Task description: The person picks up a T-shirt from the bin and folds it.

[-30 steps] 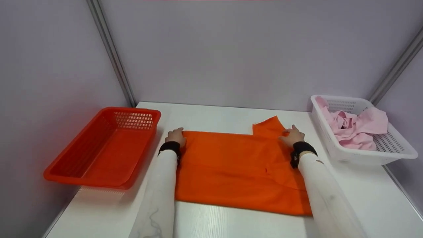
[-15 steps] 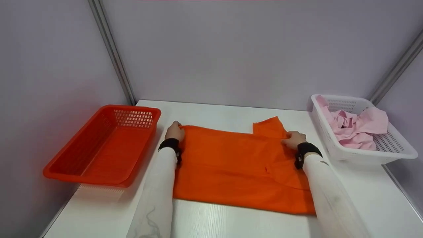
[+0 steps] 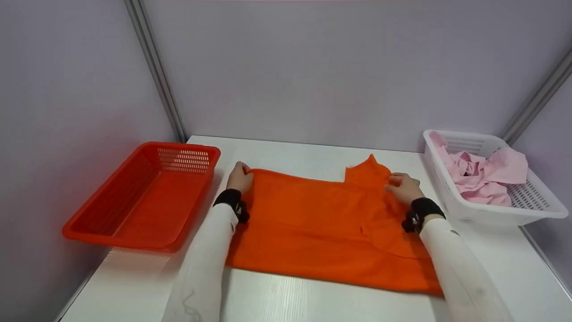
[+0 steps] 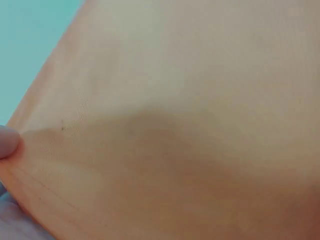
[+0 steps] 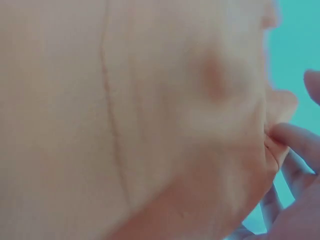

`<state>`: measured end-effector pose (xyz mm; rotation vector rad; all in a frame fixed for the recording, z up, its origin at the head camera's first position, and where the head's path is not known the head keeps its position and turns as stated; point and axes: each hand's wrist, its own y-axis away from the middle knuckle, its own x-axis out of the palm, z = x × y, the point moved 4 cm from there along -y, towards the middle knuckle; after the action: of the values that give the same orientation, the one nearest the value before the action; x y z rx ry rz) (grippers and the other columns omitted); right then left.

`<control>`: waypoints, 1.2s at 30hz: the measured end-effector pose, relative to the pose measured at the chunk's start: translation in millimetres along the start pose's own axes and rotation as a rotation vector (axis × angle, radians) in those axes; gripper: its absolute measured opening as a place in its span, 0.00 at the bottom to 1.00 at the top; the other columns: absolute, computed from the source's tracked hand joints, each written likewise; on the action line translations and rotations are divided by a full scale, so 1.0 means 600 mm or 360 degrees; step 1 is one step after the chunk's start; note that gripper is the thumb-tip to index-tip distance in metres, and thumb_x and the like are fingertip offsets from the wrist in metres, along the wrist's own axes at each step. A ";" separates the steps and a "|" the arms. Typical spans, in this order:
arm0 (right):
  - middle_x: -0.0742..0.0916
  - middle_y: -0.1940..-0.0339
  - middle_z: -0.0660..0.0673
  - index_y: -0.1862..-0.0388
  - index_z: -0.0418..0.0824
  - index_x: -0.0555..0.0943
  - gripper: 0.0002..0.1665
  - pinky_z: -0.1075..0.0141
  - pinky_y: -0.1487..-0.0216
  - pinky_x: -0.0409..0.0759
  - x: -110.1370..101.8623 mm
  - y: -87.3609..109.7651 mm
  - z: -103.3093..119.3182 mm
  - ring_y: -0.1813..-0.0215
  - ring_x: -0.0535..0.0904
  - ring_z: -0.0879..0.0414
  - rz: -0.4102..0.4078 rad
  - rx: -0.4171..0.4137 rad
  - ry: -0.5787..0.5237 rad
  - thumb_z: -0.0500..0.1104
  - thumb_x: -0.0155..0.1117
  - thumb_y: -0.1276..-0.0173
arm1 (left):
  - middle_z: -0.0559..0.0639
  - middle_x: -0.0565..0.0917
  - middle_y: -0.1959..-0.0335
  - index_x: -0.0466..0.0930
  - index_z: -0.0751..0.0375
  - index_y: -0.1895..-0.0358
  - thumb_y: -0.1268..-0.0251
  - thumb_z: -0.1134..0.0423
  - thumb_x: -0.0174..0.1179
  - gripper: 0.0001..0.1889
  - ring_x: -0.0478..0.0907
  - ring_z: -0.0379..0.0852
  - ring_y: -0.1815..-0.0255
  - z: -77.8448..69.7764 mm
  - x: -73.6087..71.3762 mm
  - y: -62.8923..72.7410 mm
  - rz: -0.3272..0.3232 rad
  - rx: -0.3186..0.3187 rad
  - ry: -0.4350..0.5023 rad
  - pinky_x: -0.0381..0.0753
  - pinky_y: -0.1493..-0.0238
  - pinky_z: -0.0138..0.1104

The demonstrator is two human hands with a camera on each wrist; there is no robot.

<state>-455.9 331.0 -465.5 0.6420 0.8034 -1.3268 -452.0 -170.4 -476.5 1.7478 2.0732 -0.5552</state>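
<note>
Pale grey walls (image 3: 304, 67), metal corner strips (image 3: 156, 67), white tabletop (image 3: 313, 304)

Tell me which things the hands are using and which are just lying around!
Being used:
orange cloth
left hand and right hand, both pinching it

Probably just lying around, since neither hand touches them:
red basket
white basket
pink cloth inside it

Garment (image 3: 308, 205): plain orange
Left basket (image 3: 156, 205): red
Right basket (image 3: 491, 215): white
Cloth at right (image 3: 485, 192): pale pink
Wristbands (image 3: 228, 197): black
</note>
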 end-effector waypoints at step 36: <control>0.88 0.52 0.33 0.43 0.28 0.83 0.28 0.57 0.45 0.78 -0.112 0.048 0.039 0.51 0.80 0.43 -0.0621 0.0091 -0.0203 0.53 0.65 0.25 | 0.61 0.87 0.54 0.84 0.64 0.50 0.25 0.62 0.53 0.13 0.82 0.59 0.54 -0.090 -0.075 0.072 0.0023 0.0279 -0.0757 0.79 0.44 0.52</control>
<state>-428.0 355.4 -398.6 0.4519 0.8145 -1.7320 -403.7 -173.5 -409.8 1.5273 1.7179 -1.0593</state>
